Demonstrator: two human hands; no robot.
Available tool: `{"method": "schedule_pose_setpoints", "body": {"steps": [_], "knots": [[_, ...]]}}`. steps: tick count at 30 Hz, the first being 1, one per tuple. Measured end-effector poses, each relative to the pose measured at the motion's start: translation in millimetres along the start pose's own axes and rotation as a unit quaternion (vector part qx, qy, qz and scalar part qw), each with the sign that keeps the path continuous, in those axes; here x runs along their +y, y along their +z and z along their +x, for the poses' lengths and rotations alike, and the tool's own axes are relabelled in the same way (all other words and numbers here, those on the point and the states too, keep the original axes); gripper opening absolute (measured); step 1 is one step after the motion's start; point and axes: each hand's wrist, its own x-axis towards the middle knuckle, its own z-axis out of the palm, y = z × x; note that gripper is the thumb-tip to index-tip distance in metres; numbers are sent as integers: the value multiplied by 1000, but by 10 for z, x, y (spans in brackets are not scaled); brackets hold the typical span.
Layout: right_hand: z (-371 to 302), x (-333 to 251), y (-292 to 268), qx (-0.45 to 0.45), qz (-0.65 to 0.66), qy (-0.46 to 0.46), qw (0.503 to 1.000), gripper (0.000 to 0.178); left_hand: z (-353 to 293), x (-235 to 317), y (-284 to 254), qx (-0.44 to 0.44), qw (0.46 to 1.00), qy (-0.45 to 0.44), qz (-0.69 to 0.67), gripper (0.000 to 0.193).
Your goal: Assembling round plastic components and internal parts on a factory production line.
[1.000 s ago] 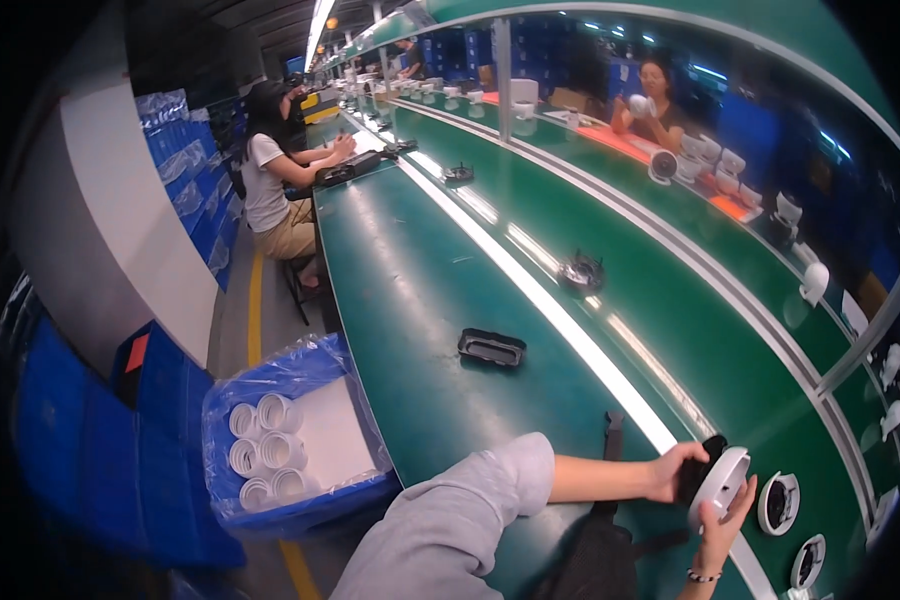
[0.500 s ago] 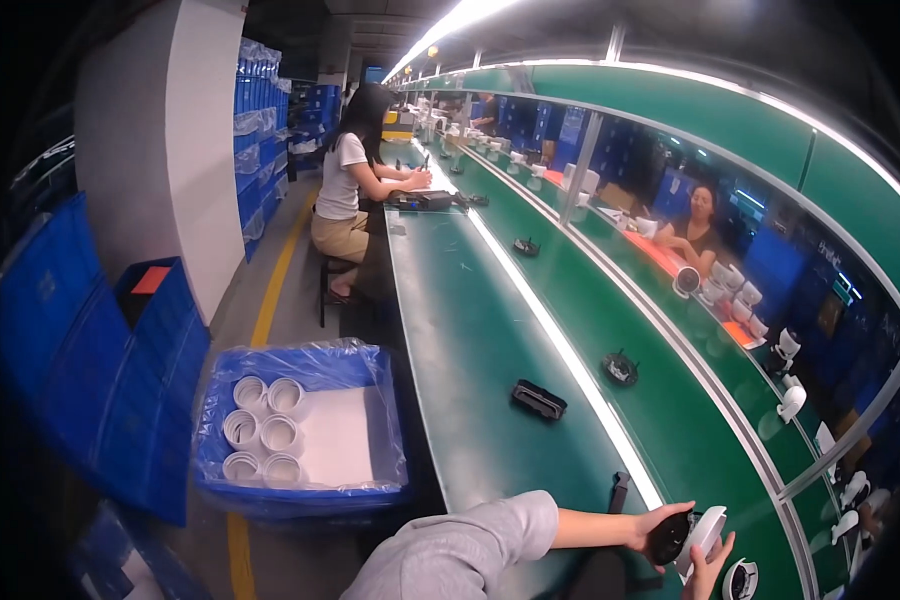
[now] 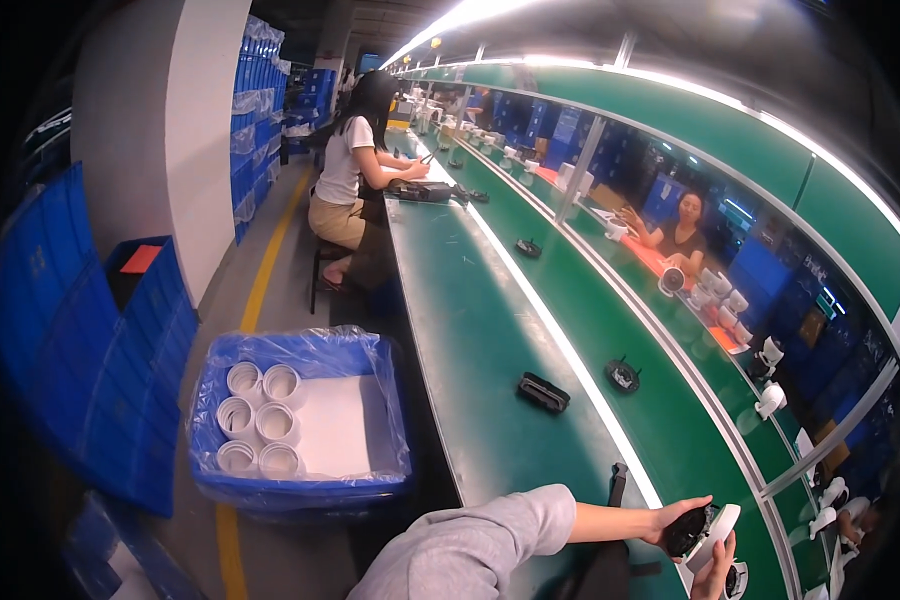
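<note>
My left hand point(image 3: 670, 522) is closed around a round black part point(image 3: 686, 534) with some detail showing along its open edge. Against that part's right side is a smooth white housing piece point(image 3: 715, 536), tilted, with my right hand point(image 3: 716, 573) gripping it from below. Both pieces are held close together above the green line; whether they are joined I cannot tell. Just beyond my right fingers lies another white and black round part point(image 3: 738, 578), mostly covered by the hand. A black strap-like object point(image 3: 619, 484) rests on the bench near my left forearm.
A black rectangular part point(image 3: 543, 392) lies on the green bench point(image 3: 470, 330). Round black parts point(image 3: 623, 375) sit on the belt. At left, a blue bin point(image 3: 300, 497) lined with plastic holds several white rings. A co-worker point(image 3: 355, 165) sits farther along; another person point(image 3: 682, 235) is across the line.
The white housing has tilted and shifted slightly right with my hands, showing more of the black part's inner side. Across the line, the person has raised a hand. The view has shifted slightly.
</note>
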Motion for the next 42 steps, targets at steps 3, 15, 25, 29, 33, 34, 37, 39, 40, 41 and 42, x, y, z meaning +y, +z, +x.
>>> {"method": "schedule_pose_setpoints", "body": {"steps": [3, 15, 25, 29, 33, 34, 37, 39, 40, 41, 42], "knots": [[-164, -191, 203, 9, -64, -11, 998, 64, -34, 31, 83, -18, 1000, 4, 6, 64], [-37, 204, -69, -30, -5, -154, 988, 94, 197, -157, 100, -42, 998, 32, 44, 61], [58, 105, 46, 64, -67, -190, 977, 99, 395, 30, -73, -34, 998, 14, 59, 70], [184, 274, 50, 123, -281, -244, 920, 108, 444, 76, -261, -73, 996, 42, 30, 82], [128, 235, 111, 126, -248, -187, 942, 114, 396, 45, -424, -68, 995, 62, -34, 90], [110, 268, 134, 118, -190, -153, 963, 115, 361, 73, -385, -75, 993, 69, -51, 89], [130, 298, 277, 165, -337, -200, 905, 116, 333, 35, -436, -51, 994, 70, -64, 88], [117, 319, 300, 174, -345, -188, 903, 115, 344, 13, -377, 5, 997, 75, 1, 85], [138, 323, 297, 169, -340, -195, 904, 115, 354, 27, -379, -3, 998, 61, -16, 85], [151, 327, 292, 164, -335, -202, 905, 115, 358, 42, -380, -10, 998, 47, -33, 84], [146, 317, 281, 162, -334, -200, 907, 115, 351, 58, -379, -18, 999, 29, -40, 82]]}}
